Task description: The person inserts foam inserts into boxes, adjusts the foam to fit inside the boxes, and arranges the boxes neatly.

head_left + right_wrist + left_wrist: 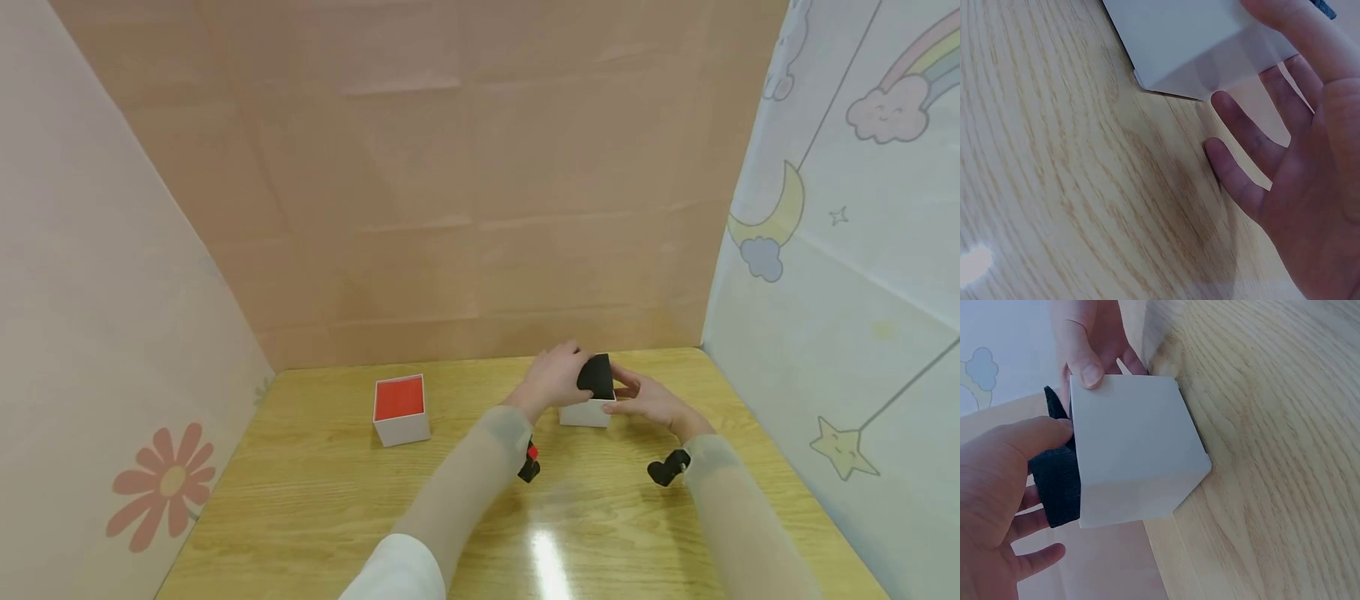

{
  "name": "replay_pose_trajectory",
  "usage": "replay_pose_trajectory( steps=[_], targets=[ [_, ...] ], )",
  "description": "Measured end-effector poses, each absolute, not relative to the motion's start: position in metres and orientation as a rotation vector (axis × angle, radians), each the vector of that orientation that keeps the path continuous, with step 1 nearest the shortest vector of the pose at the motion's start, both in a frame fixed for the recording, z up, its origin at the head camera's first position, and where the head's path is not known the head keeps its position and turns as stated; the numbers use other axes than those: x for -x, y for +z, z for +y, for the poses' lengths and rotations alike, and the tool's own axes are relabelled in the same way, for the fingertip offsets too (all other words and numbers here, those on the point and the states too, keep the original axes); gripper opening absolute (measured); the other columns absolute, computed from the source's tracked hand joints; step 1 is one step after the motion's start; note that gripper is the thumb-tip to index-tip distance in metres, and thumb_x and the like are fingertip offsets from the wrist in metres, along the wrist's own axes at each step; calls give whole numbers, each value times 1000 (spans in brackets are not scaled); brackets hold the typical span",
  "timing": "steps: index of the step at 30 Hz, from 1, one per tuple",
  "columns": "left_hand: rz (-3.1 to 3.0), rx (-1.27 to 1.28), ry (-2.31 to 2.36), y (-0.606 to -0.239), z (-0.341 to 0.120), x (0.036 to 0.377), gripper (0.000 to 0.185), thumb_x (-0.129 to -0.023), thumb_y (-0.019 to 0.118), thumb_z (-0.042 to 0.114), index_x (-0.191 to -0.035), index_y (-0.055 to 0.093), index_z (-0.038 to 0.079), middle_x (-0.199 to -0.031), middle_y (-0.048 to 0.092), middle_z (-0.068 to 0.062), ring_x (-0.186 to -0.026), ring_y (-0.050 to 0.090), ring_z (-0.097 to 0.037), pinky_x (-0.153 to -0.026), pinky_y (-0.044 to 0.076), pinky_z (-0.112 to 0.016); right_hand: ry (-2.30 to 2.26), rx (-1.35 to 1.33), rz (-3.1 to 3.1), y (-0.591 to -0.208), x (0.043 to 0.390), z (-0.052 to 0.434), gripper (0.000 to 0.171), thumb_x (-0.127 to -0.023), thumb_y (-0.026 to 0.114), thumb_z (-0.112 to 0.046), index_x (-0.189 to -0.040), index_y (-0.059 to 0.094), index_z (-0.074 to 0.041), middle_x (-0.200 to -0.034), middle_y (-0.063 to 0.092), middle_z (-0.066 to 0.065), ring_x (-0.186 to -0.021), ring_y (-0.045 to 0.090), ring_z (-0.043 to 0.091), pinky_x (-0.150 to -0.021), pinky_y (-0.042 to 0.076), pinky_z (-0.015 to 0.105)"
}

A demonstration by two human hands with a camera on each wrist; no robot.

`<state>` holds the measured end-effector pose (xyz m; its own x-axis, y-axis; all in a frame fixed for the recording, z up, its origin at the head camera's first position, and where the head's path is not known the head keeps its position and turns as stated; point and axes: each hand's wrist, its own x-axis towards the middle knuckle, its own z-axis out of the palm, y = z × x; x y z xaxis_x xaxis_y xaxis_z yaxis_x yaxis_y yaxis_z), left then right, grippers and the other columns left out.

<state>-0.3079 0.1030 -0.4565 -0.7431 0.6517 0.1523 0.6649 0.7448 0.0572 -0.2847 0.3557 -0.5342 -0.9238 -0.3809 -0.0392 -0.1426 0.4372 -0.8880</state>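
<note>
In the head view, a small white box [586, 414] stands on the wooden table at the right of centre. A piece of black cloth [596, 377] sticks up out of its top opening; how far it reaches inside is hidden. My left hand [557, 377] pinches the cloth between thumb and fingers just over the rim, as the left wrist view shows with the cloth [1057, 487]. From the right side, my right hand [651, 404] holds the box, its thumb on the near face by the rim, while its lower fingers [1244, 131] extend beside the box wall.
A second white box [402, 429], red on top or inside, stands at the left on the table [300, 500]. An orange-brown sheet [450, 208] hangs behind the table, and patterned white sheets [847, 333] flank it. Small black devices [667, 468] are strapped to the wrists.
</note>
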Motion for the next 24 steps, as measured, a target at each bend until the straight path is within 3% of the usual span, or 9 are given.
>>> replay_pose_trajectory(
  steps=[11, 19, 24],
  targets=[
    [-2912, 1039, -150, -445, 109, 303, 59, -96, 79, 48, -150, 62, 30, -138, 61, 4, -119, 59, -15, -105, 50, -41, -1516, 442, 2430, -534, 286, 354, 97, -99, 80, -21, -173, 17, -12, -176, 18, 20, -148, 40, 54, -113, 46, 59],
    [-2970, 958, -110, -443, 111, 301, 56, -95, 79, 51, -147, 65, 35, -130, 61, 5, -114, 57, -14, -97, 50, -38, -1505, 404, 2436, -535, 287, 354, 101, -97, 82, -23, -173, 16, -13, -176, 18, 18, -149, 40, 53, -115, 42, 63],
    [-2970, 939, -85, -446, 113, 303, 55, -95, 78, 54, -145, 67, 33, -132, 61, 4, -116, 56, -15, -100, 50, -39, -1507, 408, 2433, -536, 287, 355, 101, -98, 81, -23, -173, 15, -12, -177, 15, 19, -149, 38, 54, -114, 42, 64]
  ],
)
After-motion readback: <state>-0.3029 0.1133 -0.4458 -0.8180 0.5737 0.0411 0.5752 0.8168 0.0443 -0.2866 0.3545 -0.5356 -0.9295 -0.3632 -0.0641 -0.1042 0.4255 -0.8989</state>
